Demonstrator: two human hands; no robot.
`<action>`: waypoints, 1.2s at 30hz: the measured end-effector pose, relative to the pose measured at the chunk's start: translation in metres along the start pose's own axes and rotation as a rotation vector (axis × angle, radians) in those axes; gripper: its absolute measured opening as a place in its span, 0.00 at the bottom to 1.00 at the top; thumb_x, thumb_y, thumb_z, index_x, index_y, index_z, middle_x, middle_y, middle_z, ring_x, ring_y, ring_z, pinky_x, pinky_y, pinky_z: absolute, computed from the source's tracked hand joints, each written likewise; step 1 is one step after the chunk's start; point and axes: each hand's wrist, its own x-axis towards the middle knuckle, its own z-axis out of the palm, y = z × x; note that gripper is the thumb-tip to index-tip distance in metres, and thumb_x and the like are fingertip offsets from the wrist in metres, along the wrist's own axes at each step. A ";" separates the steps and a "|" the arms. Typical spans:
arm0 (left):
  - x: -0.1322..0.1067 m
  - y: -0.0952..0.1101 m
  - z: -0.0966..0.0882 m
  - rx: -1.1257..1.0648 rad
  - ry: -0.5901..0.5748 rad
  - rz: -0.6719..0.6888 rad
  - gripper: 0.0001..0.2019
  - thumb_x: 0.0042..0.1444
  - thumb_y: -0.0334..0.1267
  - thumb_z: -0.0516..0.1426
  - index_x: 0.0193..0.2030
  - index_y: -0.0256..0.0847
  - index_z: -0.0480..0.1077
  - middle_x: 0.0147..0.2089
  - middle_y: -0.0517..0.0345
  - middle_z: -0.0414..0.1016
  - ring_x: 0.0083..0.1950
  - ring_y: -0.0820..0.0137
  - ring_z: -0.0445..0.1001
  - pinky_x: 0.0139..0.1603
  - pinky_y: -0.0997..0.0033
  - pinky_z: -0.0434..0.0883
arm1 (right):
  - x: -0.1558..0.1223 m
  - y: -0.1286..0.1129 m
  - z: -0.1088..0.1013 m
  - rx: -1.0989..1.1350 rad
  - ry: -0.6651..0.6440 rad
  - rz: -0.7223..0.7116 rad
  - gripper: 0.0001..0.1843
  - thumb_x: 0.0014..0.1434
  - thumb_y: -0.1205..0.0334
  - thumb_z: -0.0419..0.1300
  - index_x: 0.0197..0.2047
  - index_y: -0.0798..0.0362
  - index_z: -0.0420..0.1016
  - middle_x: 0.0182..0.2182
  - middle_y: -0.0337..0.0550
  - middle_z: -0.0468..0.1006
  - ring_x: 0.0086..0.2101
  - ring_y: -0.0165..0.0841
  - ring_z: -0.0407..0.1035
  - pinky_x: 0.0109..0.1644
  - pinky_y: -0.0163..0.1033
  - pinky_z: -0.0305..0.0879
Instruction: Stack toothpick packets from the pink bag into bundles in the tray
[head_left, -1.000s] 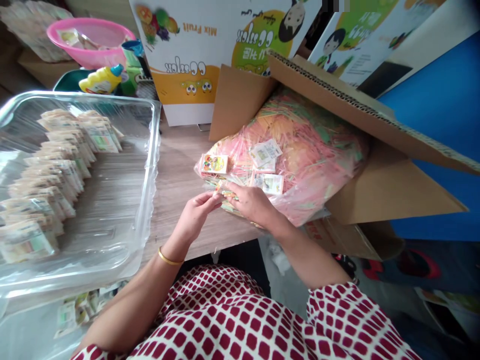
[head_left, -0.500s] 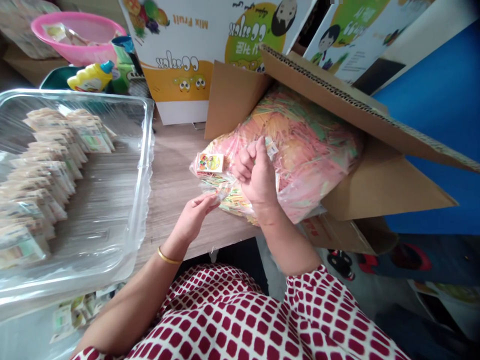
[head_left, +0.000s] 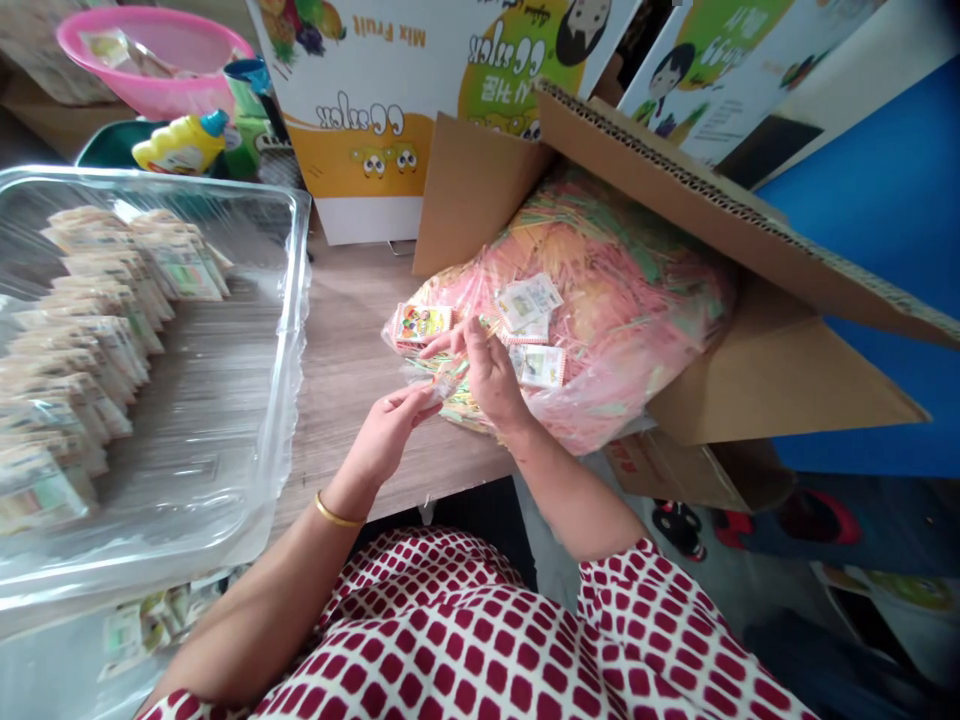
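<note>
My left hand (head_left: 390,425) pinches a small stack of sachets (head_left: 448,380) at the near edge of a clear bag of pink, orange and green packets (head_left: 622,290). My right hand (head_left: 484,365) rests on that bag, its fingers reaching left to a colourful fruit-print sachet (head_left: 421,322). A few white sachets (head_left: 531,302) lie loose on top of the bag, just right of my right hand. The bag spills out of an open cardboard box (head_left: 757,370) lying on its side.
A clear plastic tray (head_left: 247,400) on the left holds several rows of bundled sachets (head_left: 90,320). Behind stand printed display boards (head_left: 375,130), a pink bowl (head_left: 150,60) and a yellow bottle (head_left: 176,145). A wooden table (head_left: 352,330) runs between tray and box.
My right hand came down from the top of the bag, where it held a white sachet, and now reaches left to the fruit-print sachet. The white sachets lie on the bag again.
</note>
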 end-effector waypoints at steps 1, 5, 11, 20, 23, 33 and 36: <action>0.000 0.000 0.000 -0.006 -0.012 0.000 0.13 0.56 0.47 0.66 0.41 0.40 0.84 0.51 0.50 0.84 0.61 0.57 0.76 0.68 0.55 0.69 | 0.000 0.001 -0.001 0.006 -0.032 -0.007 0.29 0.75 0.40 0.36 0.37 0.46 0.70 0.41 0.45 0.83 0.50 0.38 0.74 0.58 0.47 0.68; 0.001 0.000 0.000 -0.032 -0.033 -0.002 0.12 0.58 0.47 0.65 0.40 0.41 0.84 0.51 0.51 0.84 0.61 0.58 0.76 0.68 0.55 0.69 | -0.001 0.004 -0.005 0.057 -0.132 -0.015 0.26 0.73 0.41 0.45 0.39 0.48 0.76 0.43 0.45 0.84 0.51 0.38 0.75 0.62 0.46 0.66; 0.001 0.002 0.002 -0.069 -0.027 -0.030 0.11 0.56 0.47 0.66 0.39 0.42 0.83 0.53 0.53 0.83 0.66 0.55 0.72 0.67 0.54 0.70 | -0.003 0.005 -0.015 0.155 -0.240 -0.007 0.29 0.75 0.42 0.42 0.50 0.47 0.82 0.49 0.44 0.83 0.55 0.38 0.74 0.63 0.44 0.66; -0.001 0.007 0.004 -0.128 -0.027 -0.093 0.16 0.58 0.45 0.65 0.49 0.39 0.81 0.58 0.50 0.80 0.62 0.56 0.75 0.61 0.54 0.76 | 0.002 0.012 -0.021 0.119 -0.294 0.017 0.29 0.73 0.41 0.46 0.54 0.47 0.83 0.47 0.46 0.85 0.53 0.38 0.75 0.62 0.45 0.67; -0.001 0.004 0.004 -0.123 -0.058 -0.072 0.16 0.59 0.45 0.66 0.51 0.40 0.80 0.58 0.51 0.80 0.60 0.58 0.76 0.62 0.56 0.75 | 0.004 0.013 -0.019 -0.005 -0.275 -0.013 0.26 0.72 0.42 0.50 0.54 0.48 0.83 0.48 0.46 0.84 0.52 0.38 0.76 0.61 0.44 0.66; -0.002 0.004 0.000 -0.041 -0.036 -0.079 0.12 0.53 0.39 0.69 0.43 0.38 0.81 0.46 0.52 0.83 0.48 0.64 0.80 0.55 0.61 0.76 | 0.028 0.000 -0.060 -0.528 0.270 -0.109 0.34 0.72 0.50 0.52 0.76 0.51 0.54 0.67 0.57 0.67 0.68 0.48 0.58 0.69 0.58 0.58; -0.004 0.005 0.000 -0.071 -0.058 -0.077 0.13 0.55 0.40 0.68 0.46 0.38 0.81 0.50 0.51 0.83 0.51 0.63 0.80 0.59 0.60 0.75 | 0.022 -0.003 -0.060 -0.463 0.039 -0.154 0.32 0.70 0.47 0.56 0.73 0.49 0.60 0.67 0.55 0.68 0.65 0.48 0.62 0.67 0.56 0.61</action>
